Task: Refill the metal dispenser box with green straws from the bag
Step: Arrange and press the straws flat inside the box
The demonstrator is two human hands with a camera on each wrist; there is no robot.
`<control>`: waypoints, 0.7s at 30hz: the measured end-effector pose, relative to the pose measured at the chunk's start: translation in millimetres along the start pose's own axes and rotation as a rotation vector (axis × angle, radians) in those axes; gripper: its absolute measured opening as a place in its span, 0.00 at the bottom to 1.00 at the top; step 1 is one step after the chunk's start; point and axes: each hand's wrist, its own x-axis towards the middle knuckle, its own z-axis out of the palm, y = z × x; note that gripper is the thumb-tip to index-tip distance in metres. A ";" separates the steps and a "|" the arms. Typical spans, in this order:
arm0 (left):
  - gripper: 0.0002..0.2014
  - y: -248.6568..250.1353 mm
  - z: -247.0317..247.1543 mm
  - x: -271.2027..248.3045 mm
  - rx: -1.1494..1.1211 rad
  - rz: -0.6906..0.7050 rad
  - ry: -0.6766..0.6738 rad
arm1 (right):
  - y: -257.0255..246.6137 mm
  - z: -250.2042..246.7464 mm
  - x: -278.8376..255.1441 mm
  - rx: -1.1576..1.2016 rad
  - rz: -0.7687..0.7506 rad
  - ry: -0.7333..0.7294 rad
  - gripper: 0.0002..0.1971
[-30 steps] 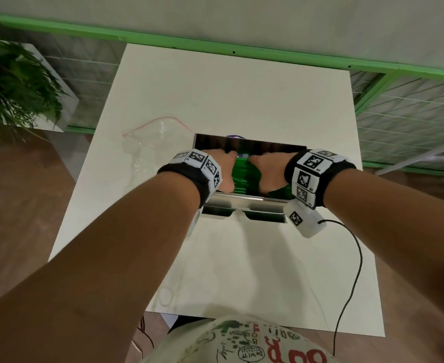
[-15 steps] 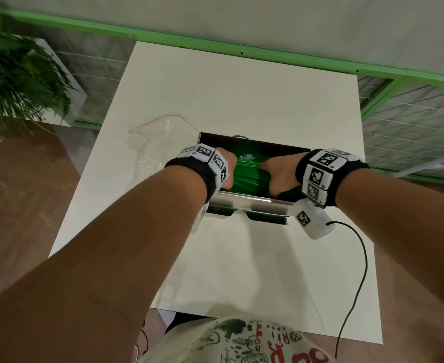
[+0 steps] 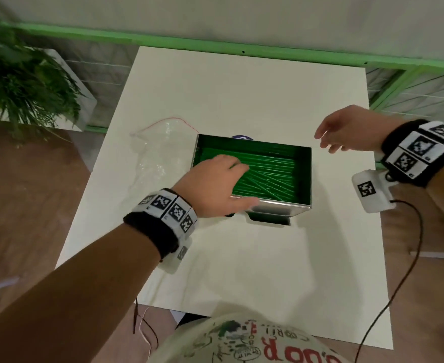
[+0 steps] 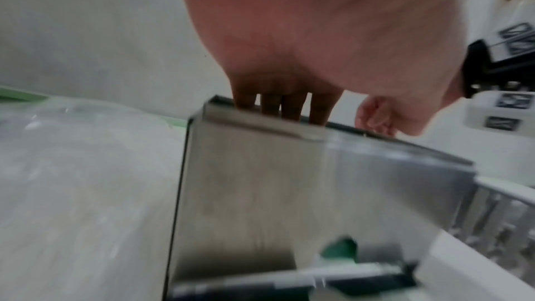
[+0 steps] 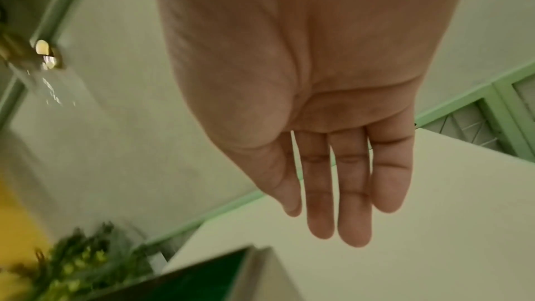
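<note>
The metal dispenser box [image 3: 304, 176] stands open-topped mid-table, with green straws [image 3: 268, 176] lying loosely crossed inside. My left hand [image 3: 215, 182] reaches over the box's left front corner. Its fingers [image 4: 292, 106] dip straight down inside the rim onto the straws, and the thumb lies along the front rim. My right hand [image 3: 343, 132] hovers above the table just beyond the box's far right corner, its fingers [image 5: 353, 191] straight and holding nothing. The clear bag [image 3: 160, 150], with a red zip line, lies flat left of the box and looks empty.
The white table [image 3: 241, 271] ends close to my body. A dispensing tray [image 3: 268, 220] juts from the box's front. A potted plant [image 3: 19, 82] stands off the table's left. A black cable [image 3: 404, 247] hangs from my right wrist, and a green rail [image 3: 215, 45] runs behind.
Both hands were down in the box on the straws. The right hand has lifted out and swung right, away from the box. The left hand stays in the box.
</note>
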 end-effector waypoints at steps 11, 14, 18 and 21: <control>0.16 24.3 63.3 -40.6 0.138 0.063 0.140 | 8.6 34.2 59.3 -0.229 -0.164 -0.128 0.09; 0.18 27.8 78.4 -54.4 0.166 0.072 0.117 | 4.1 44.8 64.2 -0.232 -0.196 -0.235 0.13; 0.19 32.0 86.5 -62.3 0.174 0.050 0.114 | -0.3 55.1 68.7 -0.225 -0.199 -0.353 0.12; 0.17 32.7 86.6 -62.5 0.164 0.050 0.137 | -0.9 57.3 67.8 -0.169 -0.200 -0.364 0.09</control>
